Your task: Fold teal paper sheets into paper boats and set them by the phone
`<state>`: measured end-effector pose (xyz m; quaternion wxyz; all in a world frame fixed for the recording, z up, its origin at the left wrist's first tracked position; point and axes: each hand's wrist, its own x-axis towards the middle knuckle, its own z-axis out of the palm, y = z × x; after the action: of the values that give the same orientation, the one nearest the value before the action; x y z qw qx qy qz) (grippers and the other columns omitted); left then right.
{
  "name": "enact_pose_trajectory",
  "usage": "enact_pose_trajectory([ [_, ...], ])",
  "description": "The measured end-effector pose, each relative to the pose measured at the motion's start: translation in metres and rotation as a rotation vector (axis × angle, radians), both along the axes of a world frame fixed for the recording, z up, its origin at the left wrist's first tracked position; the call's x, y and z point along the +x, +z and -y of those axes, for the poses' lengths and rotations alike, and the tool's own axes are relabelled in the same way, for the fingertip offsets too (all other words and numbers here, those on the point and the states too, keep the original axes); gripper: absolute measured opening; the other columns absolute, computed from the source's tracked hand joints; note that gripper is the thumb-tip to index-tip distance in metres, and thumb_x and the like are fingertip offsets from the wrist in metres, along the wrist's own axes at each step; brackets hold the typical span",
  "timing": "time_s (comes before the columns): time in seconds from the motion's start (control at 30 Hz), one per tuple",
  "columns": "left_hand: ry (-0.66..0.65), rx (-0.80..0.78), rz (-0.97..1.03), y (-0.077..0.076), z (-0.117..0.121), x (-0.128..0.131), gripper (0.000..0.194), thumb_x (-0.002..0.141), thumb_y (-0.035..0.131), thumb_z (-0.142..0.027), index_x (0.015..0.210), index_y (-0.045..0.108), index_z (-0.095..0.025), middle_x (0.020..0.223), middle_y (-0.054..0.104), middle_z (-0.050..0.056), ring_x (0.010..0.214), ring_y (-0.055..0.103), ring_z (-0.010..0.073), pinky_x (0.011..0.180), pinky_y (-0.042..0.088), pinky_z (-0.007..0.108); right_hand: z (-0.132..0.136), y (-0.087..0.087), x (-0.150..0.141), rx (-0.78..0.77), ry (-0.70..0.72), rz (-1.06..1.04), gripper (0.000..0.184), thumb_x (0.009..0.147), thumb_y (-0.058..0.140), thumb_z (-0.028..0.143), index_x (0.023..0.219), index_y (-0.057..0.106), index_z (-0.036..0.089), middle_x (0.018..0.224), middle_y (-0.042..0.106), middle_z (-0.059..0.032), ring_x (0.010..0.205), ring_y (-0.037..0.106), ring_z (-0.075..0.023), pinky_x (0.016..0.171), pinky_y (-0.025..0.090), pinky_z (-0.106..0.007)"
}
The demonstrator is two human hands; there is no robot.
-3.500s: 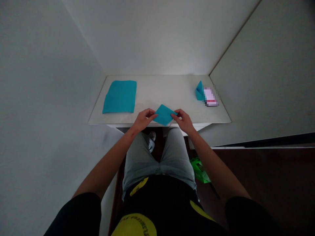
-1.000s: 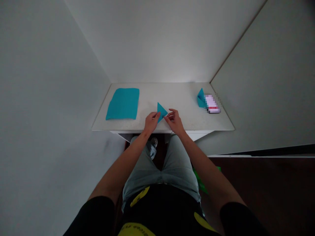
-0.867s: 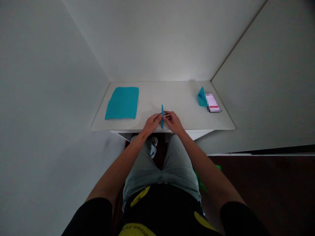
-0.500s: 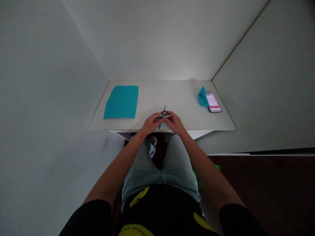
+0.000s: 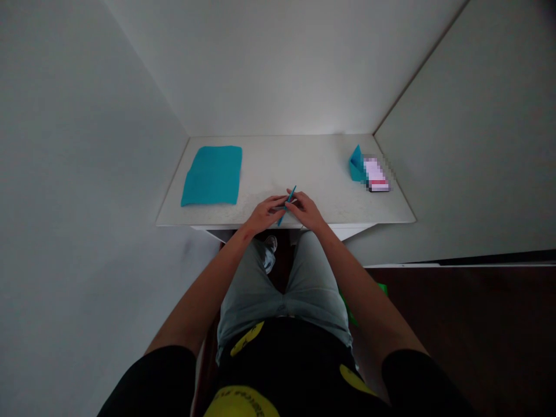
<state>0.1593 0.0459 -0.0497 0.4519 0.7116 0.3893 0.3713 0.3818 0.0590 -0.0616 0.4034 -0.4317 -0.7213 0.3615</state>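
The person wears a black short-sleeved T-shirt (image 5: pixel 282 359) with yellow printed patches (image 5: pixel 241 403) bearing dark lettering and pale grey denim trousers (image 5: pixel 282 289), with a bare left hand (image 5: pixel 263 214) and a bare right hand (image 5: pixel 306 211).

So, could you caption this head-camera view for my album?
Left hand and right hand hold a narrow folded teal sheet at a white table.

Teal paper sheet (image 5: pixel 211 175), folded teal piece (image 5: pixel 357 164), white tabletop (image 5: pixel 304 159)

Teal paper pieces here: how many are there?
3: a flat sheet on the table's left, a folded strip between the left hand and right hand, and a folded piece at the right.
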Motion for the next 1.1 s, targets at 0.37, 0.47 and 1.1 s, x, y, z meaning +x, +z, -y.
enact_pose_trajectory([
  [0.37,0.105,-0.024,0.143,-0.015,-0.007,0.002,0.067,0.091,0.078,-0.034,0.155,0.062,-0.023,0.151,0.064,0.016,0.114,0.076,0.024,0.092,0.067,0.034,-0.007,-0.012,0.007,0.065,0.011,0.029,0.06,0.101,0.058,0.033,0.161,0.059,0.028,0.126,0.061,-0.0102,0.101,0.065,-0.0232,0.092,0.063,-0.042],
  [0.47,0.221,0.007,0.066,-0.012,-0.008,0.006,0.057,0.091,0.071,-0.023,0.148,0.068,-0.024,0.145,0.064,0.014,0.115,0.074,0.0232,0.086,0.066,0.03,-0.004,-0.012,0.006,0.061,-0.035,0.042,0.065,0.098,0.058,0.028,0.162,0.056,0.029,0.131,0.057,-0.0108,0.096,0.064,-0.0204,0.087,0.063,-0.037],
  [1.1,0.423,0.076,-0.13,0.008,0.011,0.037,0.064,0.085,0.065,-0.013,0.148,0.062,-0.02,0.074,0.059,-0.006,0.067,0.059,0.0156,0.067,0.043,0.029,-0.001,0.003,-0.033,-0.045,-0.433,0.183,0.047,0.089,0.058,0.031,0.133,0.065,0.019,0.086,0.071,-0.0049,0.075,0.063,-0.0243,0.076,0.05,-0.036],
])
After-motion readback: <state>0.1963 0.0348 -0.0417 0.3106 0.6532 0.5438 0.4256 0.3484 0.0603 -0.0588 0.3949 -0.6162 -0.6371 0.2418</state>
